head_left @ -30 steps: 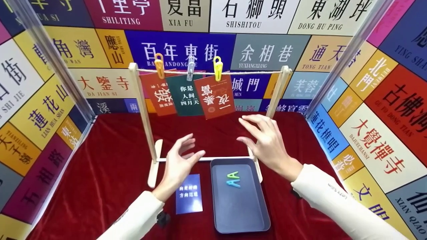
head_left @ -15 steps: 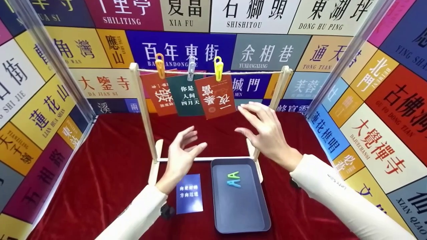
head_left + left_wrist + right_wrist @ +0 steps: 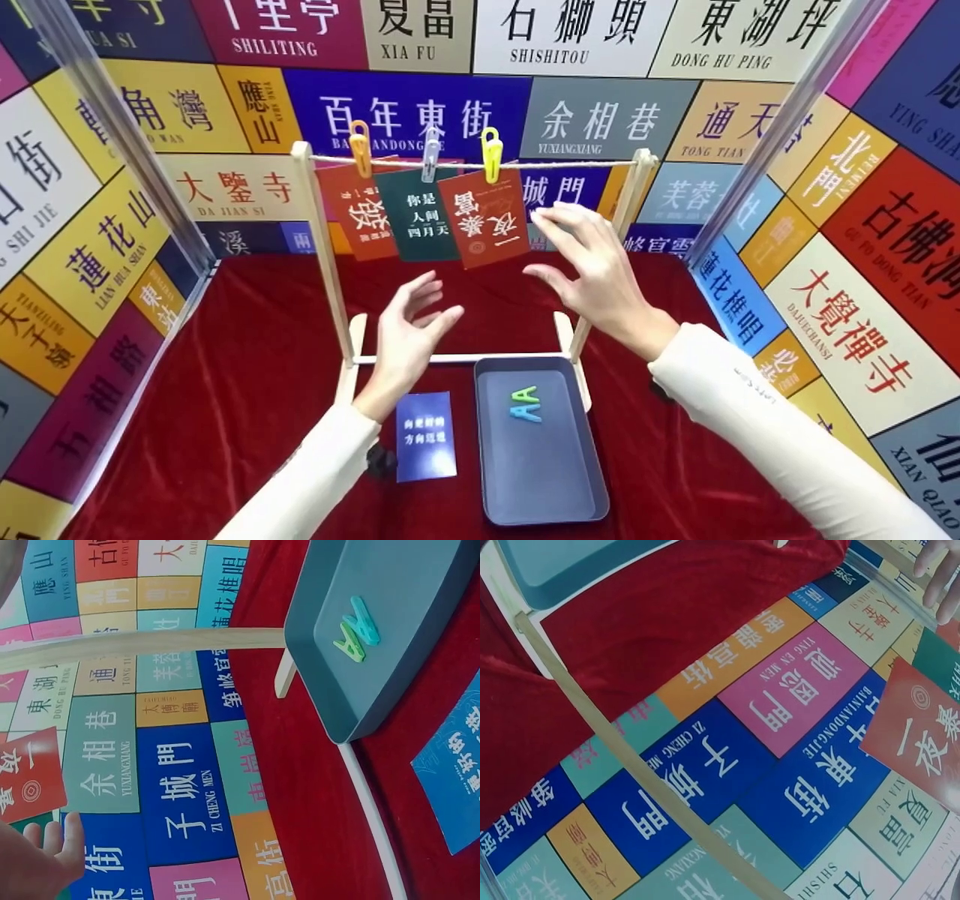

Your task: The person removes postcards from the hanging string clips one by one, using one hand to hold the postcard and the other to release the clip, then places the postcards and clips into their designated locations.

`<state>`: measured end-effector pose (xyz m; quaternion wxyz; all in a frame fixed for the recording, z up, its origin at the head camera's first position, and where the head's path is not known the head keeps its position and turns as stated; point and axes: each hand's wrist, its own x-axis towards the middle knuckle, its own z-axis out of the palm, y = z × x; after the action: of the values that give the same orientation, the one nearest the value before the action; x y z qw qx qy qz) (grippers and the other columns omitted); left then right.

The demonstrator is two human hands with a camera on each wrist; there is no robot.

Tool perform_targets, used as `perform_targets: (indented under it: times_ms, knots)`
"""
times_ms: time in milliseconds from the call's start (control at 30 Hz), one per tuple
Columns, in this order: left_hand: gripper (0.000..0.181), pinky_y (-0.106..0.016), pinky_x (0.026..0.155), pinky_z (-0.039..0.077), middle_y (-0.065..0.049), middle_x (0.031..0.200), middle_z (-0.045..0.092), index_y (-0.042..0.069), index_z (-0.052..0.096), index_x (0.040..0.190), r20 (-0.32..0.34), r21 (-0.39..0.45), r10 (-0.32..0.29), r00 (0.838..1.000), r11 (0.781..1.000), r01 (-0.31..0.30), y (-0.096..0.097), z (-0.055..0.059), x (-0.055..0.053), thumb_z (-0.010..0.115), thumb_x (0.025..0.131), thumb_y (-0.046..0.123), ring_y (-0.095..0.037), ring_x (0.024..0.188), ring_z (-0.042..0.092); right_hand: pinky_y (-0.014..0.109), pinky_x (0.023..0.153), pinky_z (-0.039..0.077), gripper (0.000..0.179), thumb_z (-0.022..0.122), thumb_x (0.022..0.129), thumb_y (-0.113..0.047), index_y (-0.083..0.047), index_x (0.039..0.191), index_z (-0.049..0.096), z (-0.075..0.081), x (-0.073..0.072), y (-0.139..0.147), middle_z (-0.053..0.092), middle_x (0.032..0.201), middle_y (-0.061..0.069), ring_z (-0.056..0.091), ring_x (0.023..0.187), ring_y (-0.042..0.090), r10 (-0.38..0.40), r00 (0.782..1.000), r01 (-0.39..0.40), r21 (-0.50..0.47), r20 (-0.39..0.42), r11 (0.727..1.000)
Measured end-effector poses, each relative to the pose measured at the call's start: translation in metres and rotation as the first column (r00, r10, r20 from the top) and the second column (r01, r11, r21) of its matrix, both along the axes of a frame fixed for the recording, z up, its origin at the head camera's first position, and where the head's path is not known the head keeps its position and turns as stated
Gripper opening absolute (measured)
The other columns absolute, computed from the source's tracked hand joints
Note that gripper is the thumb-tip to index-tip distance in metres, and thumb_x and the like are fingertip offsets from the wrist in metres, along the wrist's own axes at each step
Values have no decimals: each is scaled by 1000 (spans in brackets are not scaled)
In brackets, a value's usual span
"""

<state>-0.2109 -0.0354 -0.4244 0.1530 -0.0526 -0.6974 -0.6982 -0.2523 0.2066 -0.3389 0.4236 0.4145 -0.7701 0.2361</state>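
Three cards hang from a string (image 3: 577, 163) on a wooden frame (image 3: 324, 255). An orange clothespin (image 3: 361, 150) holds a red-orange card (image 3: 356, 225), a grey clothespin (image 3: 430, 155) a dark green card (image 3: 420, 217), and a yellow clothespin (image 3: 491, 155) a red card (image 3: 491, 221). My right hand (image 3: 596, 270) is just right of the red card, thumb and fingers apart, holding nothing. Below the cards, my left hand (image 3: 409, 330) hovers with relaxed, spread fingers and nothing in them. In the left wrist view, its fingers (image 3: 71, 847) show near the red card's lower edge.
A grey tray (image 3: 540, 472) on the red cloth (image 3: 210, 420) holds a green clothespin (image 3: 524, 394) and a blue clothespin (image 3: 526, 413). Left of it lies a blue card (image 3: 425, 450). The frame's white bottom bar (image 3: 412, 358) runs behind the tray. Sign-printed walls surround the cloth.
Both hands have risen toward the hanging cards, the right hand now level with the red card's lower part. The cards, clothespins and tray have stayed in place.
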Motion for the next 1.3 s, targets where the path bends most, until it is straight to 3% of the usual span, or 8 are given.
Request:
perform_targets:
  times_ms: [300, 533, 767, 1300]
  knots:
    - [54, -35, 99, 60, -16, 128, 68, 3, 62, 133, -37, 25, 34, 999, 999, -33, 7, 9, -14, 82, 83, 9, -27, 119, 65, 38, 115, 42, 55, 80, 85, -25, -1, 132, 64, 9, -7, -7, 64, 129, 18, 54, 125, 34, -6, 1000, 6, 1, -8, 1000]
    - [54, -35, 100, 59, -19, 128, 67, 2, 62, 133, -5, 59, 27, 1000, 998, -26, 8, 14, -21, 81, 83, 9, -28, 119, 65, 38, 115, 42, 54, 81, 83, -19, 0, 130, 65, 17, -11, -9, 64, 127, 17, 55, 125, 34, 1, 1000, -1, -22, -14, 1000]
    - [53, -42, 103, 57, -20, 129, 66, 2, 62, 132, 9, 102, 22, 1000, 994, -22, 10, 12, -28, 80, 83, 7, -29, 120, 65, 37, 113, 43, 56, 83, 81, -18, -2, 131, 64, 28, -17, -11, 64, 128, 16, 55, 125, 32, -21, 1000, 20, -38, -14, 999]
    - [52, -35, 99, 59, -22, 126, 66, -2, 61, 131, 11, 147, 63, 998, 987, -64, 22, 10, -40, 80, 83, 5, -36, 121, 63, 39, 116, 42, 59, 85, 78, -18, -1, 131, 64, 40, -27, -20, 64, 129, 17, 55, 124, 33, -29, 1000, 29, -30, -7, 999]
